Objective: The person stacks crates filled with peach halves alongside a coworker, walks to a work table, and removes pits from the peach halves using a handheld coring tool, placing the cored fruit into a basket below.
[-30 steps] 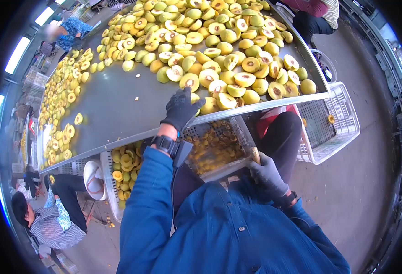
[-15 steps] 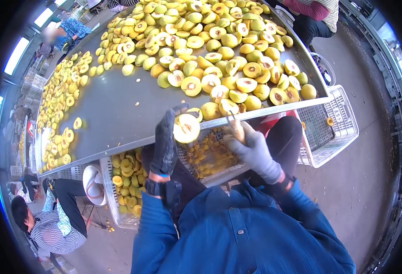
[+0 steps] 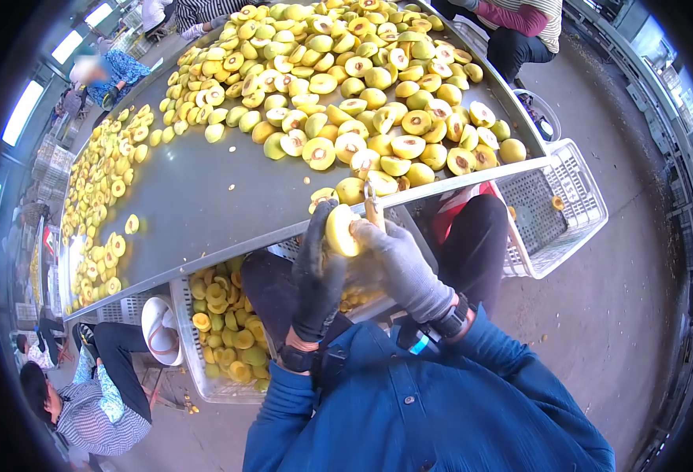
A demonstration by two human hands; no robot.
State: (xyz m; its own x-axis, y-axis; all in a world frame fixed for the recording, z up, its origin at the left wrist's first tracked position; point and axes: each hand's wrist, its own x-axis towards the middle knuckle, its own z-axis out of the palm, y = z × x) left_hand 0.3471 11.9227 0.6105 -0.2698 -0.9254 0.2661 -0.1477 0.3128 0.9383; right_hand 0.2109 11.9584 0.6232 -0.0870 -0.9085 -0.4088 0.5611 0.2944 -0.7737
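Observation:
In front of my lap, my left hand, in a dark glove, is closed around a yellow peach half. My right hand, in a grey glove, grips a pitting tool by its wooden handle. Its thin metal end points up and away from me. The right fingertips touch the peach half's right side. Just beyond my hands, many halved peaches lie piled on the metal table, several with the brown pit hollow facing up.
Under the table edge, a white crate at left holds peach halves. Another crate stands at right with a few scraps inside. A white bucket is beside a seated person. Other people sit around the table.
My hands have come together: the right hand moved left to the peach half, and the tool has swung more upright. The peach half's pale cut face has turned away from view.

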